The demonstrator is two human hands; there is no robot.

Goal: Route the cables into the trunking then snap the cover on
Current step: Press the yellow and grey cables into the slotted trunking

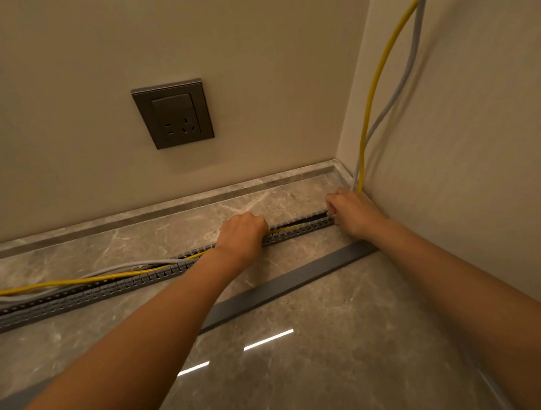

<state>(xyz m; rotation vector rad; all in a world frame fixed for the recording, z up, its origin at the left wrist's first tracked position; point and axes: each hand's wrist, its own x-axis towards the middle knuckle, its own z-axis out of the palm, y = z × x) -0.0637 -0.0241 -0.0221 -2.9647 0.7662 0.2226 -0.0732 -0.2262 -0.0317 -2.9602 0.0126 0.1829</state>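
**Seating cables at the right end of the trunking**

My left hand (242,231) is curling down over the yellow cable (52,283), pressing it into the trunking (103,289) so it's sitting below the slotted walls. My right hand (350,211) is bunched at the trunking's end, in the far right corner of the stone surface (316,385). That's where the yellow and grey cable (413,50) are dropping down the wall, so it's probably steadying the bend. Its fingertips are hidden, so I can't tell what they're gripping. The cover (288,283) is lying nearer me, not yet fitted.
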